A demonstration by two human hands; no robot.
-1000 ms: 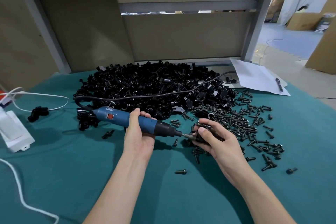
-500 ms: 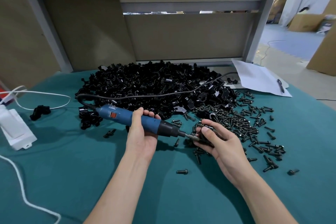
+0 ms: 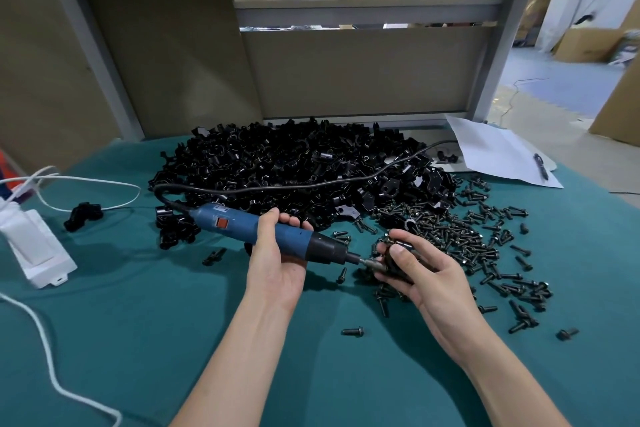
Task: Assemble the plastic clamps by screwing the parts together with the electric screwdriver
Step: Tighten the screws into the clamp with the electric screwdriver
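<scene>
Fingers still grip screwdriver | bit stays against clamp | right hand unmoved

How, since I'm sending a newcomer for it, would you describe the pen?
On the teal table, look to the far right corner, where a white sheet lies. The pen rests near its right edge: one slim dark stick, longer than the stubby screws nearby.

We see matt teal cloth covering the desk, glossy black plastic clamp parts, dull dark metal screws, a smooth blue plastic screwdriver, white paper.
</scene>
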